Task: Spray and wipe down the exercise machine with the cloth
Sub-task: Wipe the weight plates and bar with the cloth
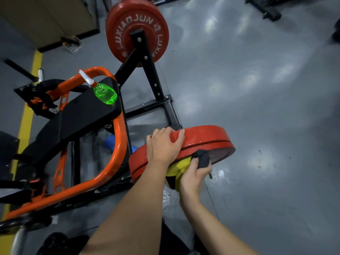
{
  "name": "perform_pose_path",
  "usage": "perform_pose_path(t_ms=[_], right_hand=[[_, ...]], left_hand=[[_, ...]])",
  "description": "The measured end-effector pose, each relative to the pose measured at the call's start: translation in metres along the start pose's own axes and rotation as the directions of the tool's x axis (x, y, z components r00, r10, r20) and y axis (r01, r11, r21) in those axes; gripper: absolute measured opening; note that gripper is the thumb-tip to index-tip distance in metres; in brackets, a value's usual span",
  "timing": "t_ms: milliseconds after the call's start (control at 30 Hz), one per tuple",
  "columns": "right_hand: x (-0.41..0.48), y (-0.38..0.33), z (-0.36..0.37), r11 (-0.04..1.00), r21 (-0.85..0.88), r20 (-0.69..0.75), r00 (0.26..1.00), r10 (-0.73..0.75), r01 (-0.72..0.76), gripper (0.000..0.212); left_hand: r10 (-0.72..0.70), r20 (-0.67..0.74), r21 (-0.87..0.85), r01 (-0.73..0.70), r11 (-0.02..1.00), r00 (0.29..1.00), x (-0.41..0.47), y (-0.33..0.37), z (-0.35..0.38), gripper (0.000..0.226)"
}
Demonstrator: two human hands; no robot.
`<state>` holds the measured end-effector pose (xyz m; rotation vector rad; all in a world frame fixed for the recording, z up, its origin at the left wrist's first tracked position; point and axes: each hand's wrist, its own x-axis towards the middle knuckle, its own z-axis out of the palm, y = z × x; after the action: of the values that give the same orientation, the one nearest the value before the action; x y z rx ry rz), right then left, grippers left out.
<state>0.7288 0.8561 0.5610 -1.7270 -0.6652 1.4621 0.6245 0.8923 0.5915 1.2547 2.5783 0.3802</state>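
Note:
The exercise machine has an orange tube frame [117, 144], a black pad [81, 115] and black steel legs. Two stacked red weight plates [206, 138] hang on its near right sleeve. My left hand [163, 144] lies over the plates' top rim, fingers curled round the edge. My right hand [193, 173] grips a yellow and dark grey cloth [176, 170] bunched against the outer face of the plates. A green spray bottle [104, 92] with a white nozzle lies on the black pad, away from both hands.
A second red plate [137, 30] sits on the far sleeve. A yellow floor line [27, 115] runs along the left. A blue roller [110, 142] lies under the frame. Brown cabinets [47, 19] stand at the back left. Grey glossy floor [257, 89] spreads to the right.

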Motion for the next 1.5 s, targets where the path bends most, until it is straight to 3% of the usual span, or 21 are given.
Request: perform_pose_path(t_ms=[133,367,533,700,767,867,1033,1100,1300,1500], right_hand=[[0.002,0.0,-0.007,0.997,-0.019,0.057,0.996,-0.074,0.076,0.047],[0.081,-0.02,-0.039,0.997,0.008,-0.171,0.983,-0.075,0.077,0.045],[0.035,-0.017,-0.031,0.996,0.003,-0.038,0.995,-0.093,0.093,0.059],[-0.02,0.007,-0.024,0.972,-0.004,0.22,0.948,-0.23,0.237,0.052],[-0.01,0.007,-0.029,0.963,-0.034,0.21,0.944,-0.254,0.267,0.051],[0.026,-0.004,-0.04,0.967,-0.049,0.073,0.966,-0.248,0.252,0.053],[0.063,-0.022,-0.057,0.976,0.049,-0.089,0.974,-0.207,0.212,0.055],[0.042,-0.021,-0.049,0.971,0.016,-0.053,0.97,-0.238,0.239,0.057],[-0.014,-0.005,-0.039,0.961,0.026,0.253,0.928,-0.272,0.275,0.051],[0.024,-0.014,-0.051,0.922,0.014,0.178,0.906,-0.383,0.387,0.035]], left_hand=[[0.003,-0.003,-0.011,-0.003,1.0,1.0,-0.001,0.0,-0.002,0.051],[-0.002,-0.004,-0.059,0.002,0.998,1.0,-0.002,0.0,-0.001,0.049],[0.0,0.004,-0.063,0.0,0.998,1.0,-0.003,-0.001,-0.002,0.049],[0.004,-0.003,-0.057,-0.004,0.998,1.0,-0.004,-0.002,-0.005,0.05],[0.007,-0.009,-0.055,-0.008,0.998,1.0,-0.005,-0.004,-0.005,0.051],[0.011,-0.012,-0.068,-0.012,0.998,1.0,-0.005,-0.005,-0.003,0.052],[0.02,0.0,-0.075,-0.02,0.997,1.0,-0.004,-0.005,-0.004,0.053],[0.021,0.0,-0.069,-0.021,0.997,1.0,-0.004,-0.006,-0.005,0.052],[0.02,-0.024,-0.083,-0.022,0.996,1.0,-0.007,-0.01,-0.005,0.05],[0.019,-0.016,-0.081,-0.02,0.996,1.0,-0.007,-0.012,-0.003,0.051]])
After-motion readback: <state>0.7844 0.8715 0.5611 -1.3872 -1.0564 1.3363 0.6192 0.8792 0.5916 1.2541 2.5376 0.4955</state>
